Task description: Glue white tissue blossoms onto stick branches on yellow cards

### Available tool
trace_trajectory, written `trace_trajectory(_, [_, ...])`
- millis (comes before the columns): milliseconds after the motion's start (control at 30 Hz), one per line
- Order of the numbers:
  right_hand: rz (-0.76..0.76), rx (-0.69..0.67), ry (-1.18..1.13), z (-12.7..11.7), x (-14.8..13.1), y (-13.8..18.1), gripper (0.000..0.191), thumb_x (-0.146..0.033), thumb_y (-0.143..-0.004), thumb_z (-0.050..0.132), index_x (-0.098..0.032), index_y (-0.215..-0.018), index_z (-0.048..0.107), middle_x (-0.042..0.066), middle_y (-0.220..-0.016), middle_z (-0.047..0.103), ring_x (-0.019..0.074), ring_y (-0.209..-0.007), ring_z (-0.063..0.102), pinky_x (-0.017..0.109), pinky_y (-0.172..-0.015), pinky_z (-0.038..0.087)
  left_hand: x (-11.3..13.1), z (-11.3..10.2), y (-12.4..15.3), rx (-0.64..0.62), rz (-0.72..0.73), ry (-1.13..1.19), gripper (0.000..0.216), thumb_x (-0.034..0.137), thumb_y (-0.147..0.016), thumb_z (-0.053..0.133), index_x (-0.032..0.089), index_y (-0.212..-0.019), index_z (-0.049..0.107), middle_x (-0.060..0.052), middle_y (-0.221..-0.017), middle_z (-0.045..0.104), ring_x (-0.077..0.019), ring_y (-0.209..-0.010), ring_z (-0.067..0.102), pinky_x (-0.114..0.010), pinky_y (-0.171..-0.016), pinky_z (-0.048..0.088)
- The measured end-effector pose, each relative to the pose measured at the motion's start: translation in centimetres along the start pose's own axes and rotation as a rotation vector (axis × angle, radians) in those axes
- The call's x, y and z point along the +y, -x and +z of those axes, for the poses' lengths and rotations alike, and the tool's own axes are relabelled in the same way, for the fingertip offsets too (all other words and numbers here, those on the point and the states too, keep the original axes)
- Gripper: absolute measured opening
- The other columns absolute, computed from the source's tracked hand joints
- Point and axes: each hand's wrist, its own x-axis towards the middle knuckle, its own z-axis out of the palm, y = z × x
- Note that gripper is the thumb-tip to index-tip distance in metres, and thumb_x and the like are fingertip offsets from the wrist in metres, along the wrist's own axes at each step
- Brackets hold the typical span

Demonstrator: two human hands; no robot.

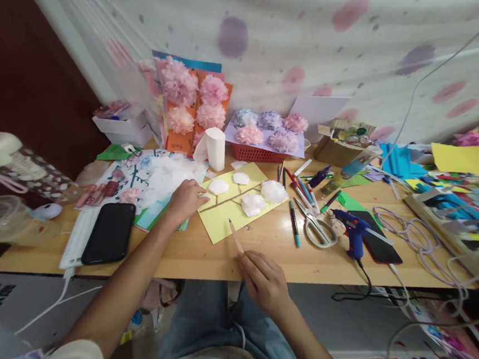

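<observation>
A yellow card (pixel 218 233) lies on the table in front of me. It bears a drawn brown branch and several white cotton tufts (pixel 253 204). My left hand (pixel 186 200) rests at the card's left edge, palm down, its fingers stretched towards the card and touching it. In my right hand (pixel 265 280) a pencil (pixel 235 238) is gripped, its dark tip over the card's lower edge. A pile of white cotton (pixel 167 173) sits just beyond my left hand, on papers. Behind the card stands a white roll-like object (pixel 215 149).
To the right lie markers (pixel 295 224), scissors (pixel 317 228), a blue glue gun (pixel 353 231) with its cord, and a phone (pixel 381 245). On the left are a black phone (pixel 109 233), a power strip (pixel 76 235) and a bottle (pixel 28 164). Pink paper-flower cards (pixel 195 102) stand behind.
</observation>
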Motion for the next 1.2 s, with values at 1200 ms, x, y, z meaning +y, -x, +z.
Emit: trace_trajectory(1200, [0.967, 0.239, -0.864, -3.2, -1.6, -6.8, 0.026, -0.043, -0.078, 0.078, -0.017, -0.08, 0.074, 0.004, -0.071, 0.074, 0.0161, -0.065, 0.069, 0.026, -0.057, 0.058, 13.5, -2.6, 9.0, -0.432, -0.447, 1.63, 0.043, 0.057, -0.072, 0.079, 0.015, -0.08, 0.075, -0.008, -0.081, 0.073, -0.0142, -0.067, 0.064, -0.025, -0.062, 0.056])
